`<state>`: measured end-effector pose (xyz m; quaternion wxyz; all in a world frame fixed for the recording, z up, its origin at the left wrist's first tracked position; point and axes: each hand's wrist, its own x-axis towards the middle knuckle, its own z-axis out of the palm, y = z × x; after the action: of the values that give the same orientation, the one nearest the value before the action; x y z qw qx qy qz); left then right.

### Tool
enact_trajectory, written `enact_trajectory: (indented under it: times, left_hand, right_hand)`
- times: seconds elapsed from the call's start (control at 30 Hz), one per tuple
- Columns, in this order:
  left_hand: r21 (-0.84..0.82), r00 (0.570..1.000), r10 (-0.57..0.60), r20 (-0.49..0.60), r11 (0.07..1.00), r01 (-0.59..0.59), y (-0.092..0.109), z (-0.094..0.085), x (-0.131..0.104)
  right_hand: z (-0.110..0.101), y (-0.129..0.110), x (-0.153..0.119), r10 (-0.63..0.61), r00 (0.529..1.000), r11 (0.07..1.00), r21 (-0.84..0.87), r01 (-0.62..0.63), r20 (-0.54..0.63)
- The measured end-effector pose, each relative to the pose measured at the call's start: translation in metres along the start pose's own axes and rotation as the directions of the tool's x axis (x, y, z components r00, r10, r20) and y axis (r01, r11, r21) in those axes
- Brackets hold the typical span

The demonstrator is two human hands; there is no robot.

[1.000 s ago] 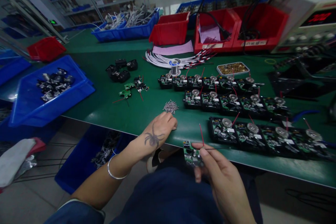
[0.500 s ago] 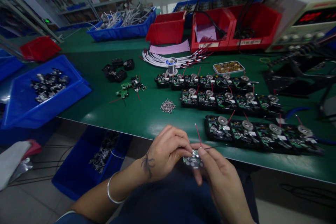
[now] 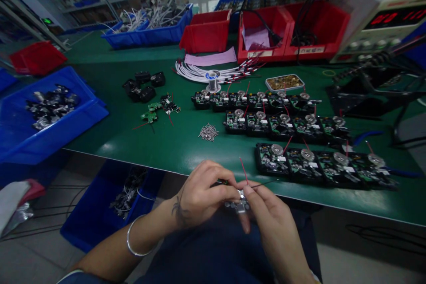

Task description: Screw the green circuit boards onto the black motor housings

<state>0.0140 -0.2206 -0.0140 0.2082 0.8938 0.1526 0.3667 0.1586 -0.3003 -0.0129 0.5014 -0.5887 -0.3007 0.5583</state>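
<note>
Both hands meet over my lap at the table's front edge, around a small circuit board [image 3: 240, 205] with a red wire and a dark wire standing out of it. My left hand [image 3: 204, 193] reaches in from the left, its thumb and fingers closed on the board's left side. On the other side, my right hand [image 3: 271, 213] pinches the board between thumb and fingers near the wires. Fingers cover much of the board. Beyond the hands lies a pile of small metal pins or screws [image 3: 208, 132]. To the right stand rows of black housings [image 3: 271, 159] with boards inside.
Loose green boards [image 3: 149, 116] and black cases [image 3: 140, 93] lie at the left. A solder spool [image 3: 213, 82], white wires [image 3: 189, 72] and a tin [image 3: 284, 83] sit farther back. A blue bin [image 3: 89, 111] stands left; red bins [image 3: 206, 35] and a power supply [image 3: 386, 22] line the back.
The view has shifted slightly, so the table's things sit a little farther left. My left fingers have moved over the board and cover more of it. My right hand keeps its pinch.
</note>
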Motion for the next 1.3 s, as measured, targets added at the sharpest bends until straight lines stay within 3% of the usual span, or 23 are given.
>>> enact_trajectory:
  times: [0.07, 0.1, 0.17, 0.23, 0.3, 0.4, 0.5, 0.6, 0.67, 0.77, 0.83, 1.0, 1.1, 1.17, 1.3]
  left_hand:
    - [0.032, 0.999, 0.046, 0.025, 0.998, -0.046, -0.005, -0.001, -0.001]
    - [0.037, 1.000, 0.013, 0.018, 0.999, -0.014, -0.010, -0.002, -0.001]
    - [0.078, 0.985, -0.160, -0.064, 0.983, 0.165, -0.025, -0.003, 0.002]
    - [0.147, 0.924, -0.346, -0.161, 0.918, 0.369, -0.045, -0.004, 0.007]
    - [0.234, 0.881, -0.447, -0.152, 0.850, 0.472, -0.065, -0.004, 0.013]
    - [0.329, 0.870, -0.492, -0.037, 0.816, 0.476, -0.085, -0.003, 0.019]
    - [0.373, 0.875, -0.484, 0.005, 0.813, 0.447, -0.088, -0.002, 0.018]
    - [0.399, 0.886, -0.463, 0.009, 0.814, 0.422, -0.079, -0.001, 0.015]
    - [0.358, 0.902, -0.428, -0.057, 0.835, 0.419, -0.066, -0.002, 0.014]
    - [0.151, 0.922, -0.365, -0.132, 0.912, 0.382, -0.036, -0.005, 0.013]
    - [-0.023, 0.930, -0.347, -0.119, 0.938, 0.347, -0.014, -0.005, 0.011]
    - [-0.370, 0.928, -0.370, -0.039, 0.868, 0.330, 0.020, -0.004, 0.005]
    - [-0.390, 0.984, -0.172, 0.050, 0.904, 0.178, 0.024, -0.007, 0.006]
    - [-0.344, 0.992, -0.097, 0.082, 0.931, 0.120, 0.023, -0.009, 0.007]
    - [-0.180, 0.968, -0.245, -0.047, 0.956, 0.233, 0.020, -0.006, 0.008]
  right_hand:
    - [-0.002, 0.003, 0.001, -0.003, 1.000, 0.998, 0.059, 0.005, -0.026]
    - [-0.003, 0.005, 0.001, -0.007, 0.999, 0.996, 0.088, 0.011, -0.047]
    - [-0.005, 0.007, 0.002, -0.020, 0.996, 0.992, 0.124, 0.031, -0.084]
    - [-0.007, 0.008, 0.003, -0.026, 0.995, 0.991, 0.126, 0.038, -0.097]
    - [-0.008, 0.008, 0.003, -0.023, 0.996, 0.993, 0.114, 0.033, -0.081]
    - [-0.008, 0.008, 0.004, -0.009, 0.998, 0.996, 0.088, 0.013, -0.054]
    - [-0.008, 0.008, 0.004, 0.003, 0.998, 0.997, 0.083, 0.002, -0.066]
    - [-0.007, 0.007, 0.004, -0.001, 0.997, 0.996, 0.086, 0.008, -0.073]
    - [-0.007, 0.005, 0.004, -0.013, 0.997, 0.998, 0.067, 0.018, -0.076]
    - [-0.005, 0.002, 0.002, -0.032, 0.995, 0.999, 0.026, 0.035, -0.095]
    - [-0.004, -0.001, 0.000, -0.047, 0.992, 0.999, -0.001, 0.047, -0.116]
    - [-0.002, -0.007, -0.004, -0.139, 0.978, 0.988, -0.088, 0.127, -0.157]
    - [-0.004, -0.008, -0.004, -0.157, 0.975, 0.984, -0.104, 0.142, -0.154]
    - [-0.005, -0.008, -0.004, -0.158, 0.973, 0.984, -0.107, 0.142, -0.166]
    - [-0.006, -0.008, -0.002, -0.178, 0.969, 0.978, -0.139, 0.155, -0.174]
